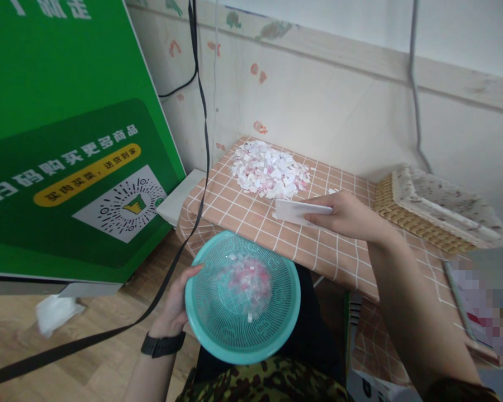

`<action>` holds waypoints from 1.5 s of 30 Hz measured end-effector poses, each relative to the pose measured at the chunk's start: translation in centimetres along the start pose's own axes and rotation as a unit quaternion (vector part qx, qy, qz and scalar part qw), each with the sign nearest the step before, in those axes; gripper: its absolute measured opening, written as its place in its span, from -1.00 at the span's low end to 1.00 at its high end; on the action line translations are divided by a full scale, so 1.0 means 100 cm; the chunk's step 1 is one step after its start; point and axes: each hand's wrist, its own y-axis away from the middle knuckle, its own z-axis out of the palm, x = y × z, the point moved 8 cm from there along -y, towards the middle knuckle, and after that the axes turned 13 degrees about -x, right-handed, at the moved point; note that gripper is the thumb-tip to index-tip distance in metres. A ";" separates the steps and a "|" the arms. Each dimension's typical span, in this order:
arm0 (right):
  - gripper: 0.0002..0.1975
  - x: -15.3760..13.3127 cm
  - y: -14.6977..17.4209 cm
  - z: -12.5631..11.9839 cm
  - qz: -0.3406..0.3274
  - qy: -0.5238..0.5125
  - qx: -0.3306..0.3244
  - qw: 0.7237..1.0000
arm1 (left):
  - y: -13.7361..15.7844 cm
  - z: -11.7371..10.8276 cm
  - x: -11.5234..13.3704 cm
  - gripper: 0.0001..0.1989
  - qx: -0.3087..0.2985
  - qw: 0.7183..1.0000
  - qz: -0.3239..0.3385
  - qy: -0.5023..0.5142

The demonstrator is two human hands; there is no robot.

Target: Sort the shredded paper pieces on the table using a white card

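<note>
My left hand (179, 297) grips the rim of a teal plastic colander (201, 324) at its left side, just below the table's front edge. Pink and white paper scraps (251, 282) lie inside the colander. My right hand (337, 215) holds a flat white scraper (291, 211) by its right end, low over the tabletop. Beyond the scraper's blade, a heap of white and pink paper scraps (268, 170) is spread on the checked tablecloth (251, 215). The fingers of my left hand are partly hidden behind the colander.
A wicker basket with a cloth lining (427, 218) stands at the table's right against the wall. A black strap (203, 111) hangs in front of the table's left end. A green sign (67, 111) fills the left. Some crumpled white plastic (56, 314) lies on the wooden floor.
</note>
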 end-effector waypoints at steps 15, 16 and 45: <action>-0.51 -0.059 0.026 0.086 -0.049 0.192 0.076 0.977 | 0.002 0.004 -0.001 -0.88 -0.001 1.000 -0.015 -0.007; -0.50 -0.057 0.028 0.095 -0.040 0.206 0.076 0.975 | 0.002 0.004 -0.002 -0.87 -0.003 1.000 -0.016 -0.006; -0.64 0.013 0.052 0.045 0.202 -0.022 0.318 0.926 | 0.004 0.008 -0.002 -0.92 0.010 1.000 -0.011 -0.017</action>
